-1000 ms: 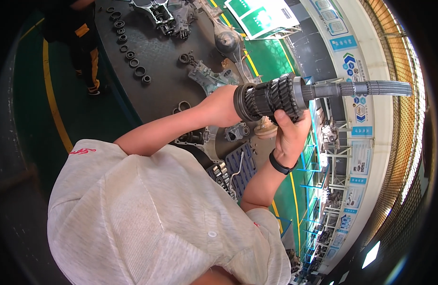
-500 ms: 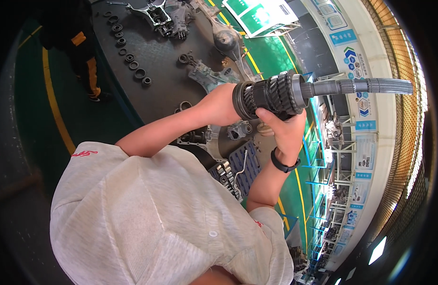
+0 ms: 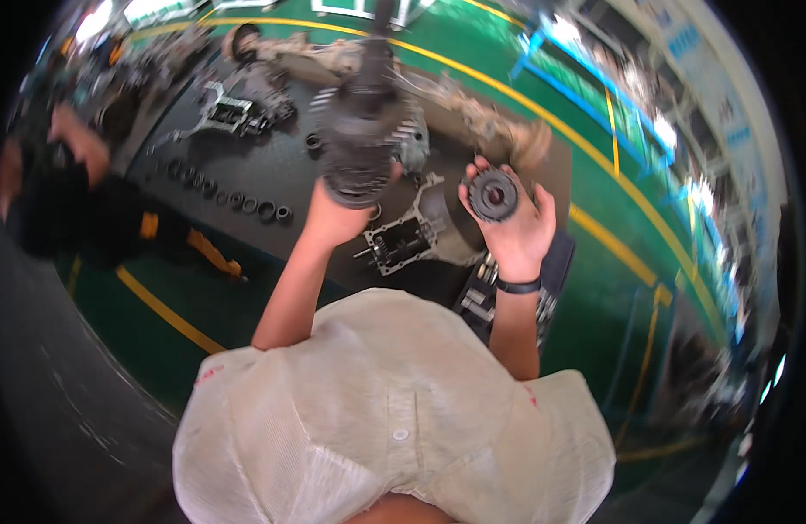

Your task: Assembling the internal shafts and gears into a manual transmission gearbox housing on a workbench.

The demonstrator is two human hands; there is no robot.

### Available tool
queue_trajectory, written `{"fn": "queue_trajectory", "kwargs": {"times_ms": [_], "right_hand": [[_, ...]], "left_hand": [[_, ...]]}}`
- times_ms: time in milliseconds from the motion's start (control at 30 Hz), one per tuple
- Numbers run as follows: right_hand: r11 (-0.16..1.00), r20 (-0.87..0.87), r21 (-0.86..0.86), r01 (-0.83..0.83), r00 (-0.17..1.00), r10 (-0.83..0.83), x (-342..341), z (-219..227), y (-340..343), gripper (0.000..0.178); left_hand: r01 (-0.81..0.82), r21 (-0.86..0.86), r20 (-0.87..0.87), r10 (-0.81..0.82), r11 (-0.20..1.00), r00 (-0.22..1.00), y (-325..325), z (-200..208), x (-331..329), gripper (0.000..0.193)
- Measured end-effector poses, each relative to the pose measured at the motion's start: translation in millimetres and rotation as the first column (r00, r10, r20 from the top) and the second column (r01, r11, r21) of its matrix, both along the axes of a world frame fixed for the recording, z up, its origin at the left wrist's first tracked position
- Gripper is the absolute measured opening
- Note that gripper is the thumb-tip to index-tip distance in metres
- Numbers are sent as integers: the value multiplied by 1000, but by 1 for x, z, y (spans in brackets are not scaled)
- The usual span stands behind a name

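My left hand (image 3: 335,220) grips the lower end of a transmission gear shaft (image 3: 361,122) and holds it up above the workbench. The stacked gears sit low, near my fingers, and the thin end points away toward the top of the view; motion blurs it. In the palm of my right hand (image 3: 523,234) rests a dark toothed gear (image 3: 493,196) with a hole through its middle, my fingers curled around its edge. The two hands are apart. Between them lies an open gearbox housing (image 3: 401,243) on the bench.
Bearings and rings (image 3: 218,194) lie in a row on the dark workbench (image 3: 272,157). Another housing (image 3: 228,113) stands farther back, and a long rusty axle (image 3: 482,122) runs along the far edge. A tool case (image 3: 480,297) sits near my right forearm. Another person (image 3: 62,192) is at left.
My right hand has come off the shaft and moved right, now holding a separate gear. The shaft has swung from pointing right to pointing away, in my left hand. The view has turned.
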State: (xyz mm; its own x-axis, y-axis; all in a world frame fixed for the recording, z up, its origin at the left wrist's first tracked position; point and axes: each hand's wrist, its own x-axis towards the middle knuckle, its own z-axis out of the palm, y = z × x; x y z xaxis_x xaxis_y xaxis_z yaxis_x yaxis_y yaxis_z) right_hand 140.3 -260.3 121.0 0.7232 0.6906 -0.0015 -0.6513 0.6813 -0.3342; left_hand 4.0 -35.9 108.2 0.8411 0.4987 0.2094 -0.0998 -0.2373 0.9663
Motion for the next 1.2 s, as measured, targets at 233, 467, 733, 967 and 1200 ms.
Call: {"fn": "queue_trajectory", "kwargs": {"times_ms": [233, 467, 733, 967, 1200], "right_hand": [[959, -244, 231, 163, 964, -105, -18, -44, -41, 47], [937, -337, 284, 204, 936, -101, -30, -108, -68, 46], [975, -639, -113, 192, 738, -219, -30, -264, -135, 36], [766, -524, -625, 150, 647, -554, -31, -381, -257, 18], [543, -375, -838, -52, 779, -503, -12, -416, -302, 16]], "left_hand": [[72, -279, 184, -20, 958, 983, -1, -36, 21, 43], [87, -236, 179, -45, 968, 983, -8, -42, 21, 51], [99, -216, 188, -58, 971, 980, -9, -40, 7, 53], [-66, -243, 144, 103, 968, 984, -15, -36, -11, 55], [-152, -227, 137, 186, 962, 973, -32, -34, -16, 55]]}}
